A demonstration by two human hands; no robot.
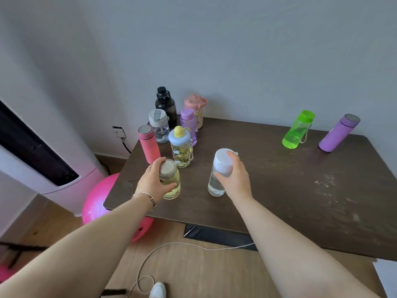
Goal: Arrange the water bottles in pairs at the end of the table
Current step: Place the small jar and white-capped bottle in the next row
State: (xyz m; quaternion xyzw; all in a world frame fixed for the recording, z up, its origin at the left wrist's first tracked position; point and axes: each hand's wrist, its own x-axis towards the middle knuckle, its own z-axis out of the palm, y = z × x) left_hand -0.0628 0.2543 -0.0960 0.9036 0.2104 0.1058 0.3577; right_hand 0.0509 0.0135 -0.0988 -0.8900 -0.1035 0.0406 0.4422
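1. While both bottles stood upright on the tabletop [268, 179], left grip [153, 181] clamped the yellow bottle [171, 186]; right grip [235, 178] clamped the clear bottle [216, 183].
2. Paired rows lay just beyond the left grip; judged nearer hand.

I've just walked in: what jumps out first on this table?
Two hands each grip a bottle near the table's front: the left hand on a yellow-tinted bottle, the right hand on a clear bottle. Behind them, a two-row cluster of colourful bottles fills the far left corner, while a green bottle and purple flask stand far right.
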